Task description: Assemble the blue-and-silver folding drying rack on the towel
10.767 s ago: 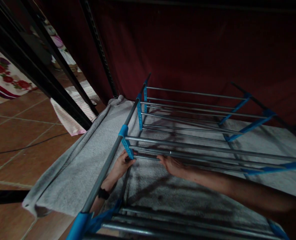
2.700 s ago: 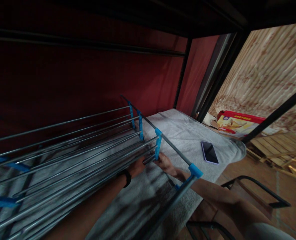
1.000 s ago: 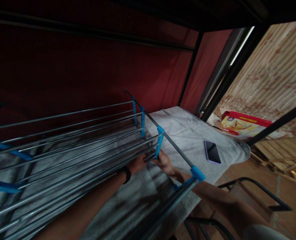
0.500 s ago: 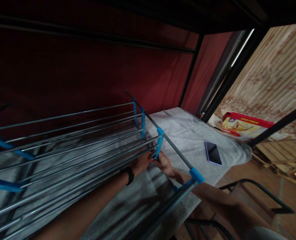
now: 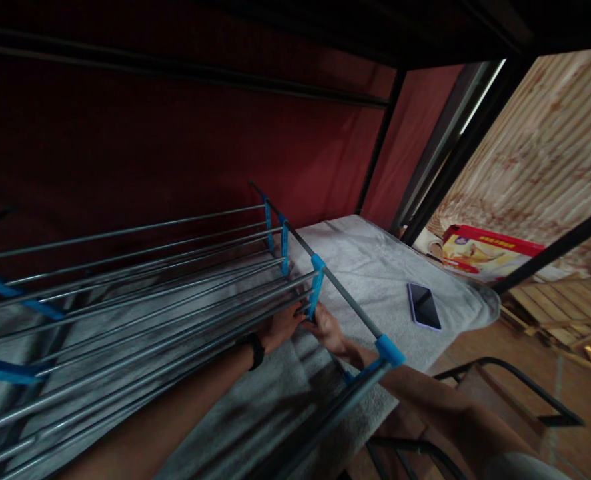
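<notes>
A rack of grey metal rods (image 5: 175, 337) with blue plastic brackets lies across a grey blanket (image 5: 365, 267). My left hand (image 5: 281, 327), with a black band on its wrist, has its fingers closed at the rod ends beside a blue bracket (image 5: 316, 290). My right hand (image 5: 328, 330) grips the lower end of that same bracket from the right, its forearm passing under a blue corner joint (image 5: 390, 350). The fingertips of both hands almost meet and are partly hidden by the rods and the bracket.
A phone (image 5: 424, 307) lies on the blanket to the right. Black metal frame posts (image 5: 470, 147) rise behind it. Beyond are a red and yellow box (image 5: 492, 250) and wooden slats (image 5: 570, 313). A chair with a black metal frame (image 5: 515, 387) stands at the lower right.
The view has shifted very slightly, so the rack and phone sit a little further left. Both hands keep their hold at the bracket.
</notes>
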`<control>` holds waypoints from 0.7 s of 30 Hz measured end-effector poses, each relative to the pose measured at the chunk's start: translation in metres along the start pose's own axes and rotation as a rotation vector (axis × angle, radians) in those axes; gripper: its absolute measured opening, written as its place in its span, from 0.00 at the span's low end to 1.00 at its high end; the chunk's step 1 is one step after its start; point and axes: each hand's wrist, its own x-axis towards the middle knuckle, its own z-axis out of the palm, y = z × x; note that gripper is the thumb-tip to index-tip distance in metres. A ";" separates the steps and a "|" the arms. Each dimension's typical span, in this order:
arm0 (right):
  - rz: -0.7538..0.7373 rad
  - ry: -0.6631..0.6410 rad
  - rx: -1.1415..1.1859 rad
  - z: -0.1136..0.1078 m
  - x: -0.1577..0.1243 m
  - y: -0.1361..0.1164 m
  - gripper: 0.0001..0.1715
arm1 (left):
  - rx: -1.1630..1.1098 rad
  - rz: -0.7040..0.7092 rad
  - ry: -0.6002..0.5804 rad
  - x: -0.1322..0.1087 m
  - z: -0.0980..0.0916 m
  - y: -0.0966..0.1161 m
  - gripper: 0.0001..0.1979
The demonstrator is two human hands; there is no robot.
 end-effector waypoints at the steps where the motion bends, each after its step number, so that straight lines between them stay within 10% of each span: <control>1: 0.005 -0.002 -0.002 0.000 0.000 0.000 0.27 | 0.004 0.001 -0.005 0.001 0.000 -0.001 0.07; 11: 0.033 -0.047 -0.014 -0.003 -0.002 -0.009 0.26 | 0.067 0.005 -0.033 0.002 0.002 -0.004 0.10; 15: 0.018 -0.072 0.007 -0.006 -0.002 -0.017 0.28 | 0.092 0.052 -0.019 -0.004 0.001 -0.006 0.28; 21: -0.009 -0.051 0.029 -0.007 0.000 -0.020 0.31 | 0.094 -0.005 -0.065 -0.083 -0.029 0.017 0.29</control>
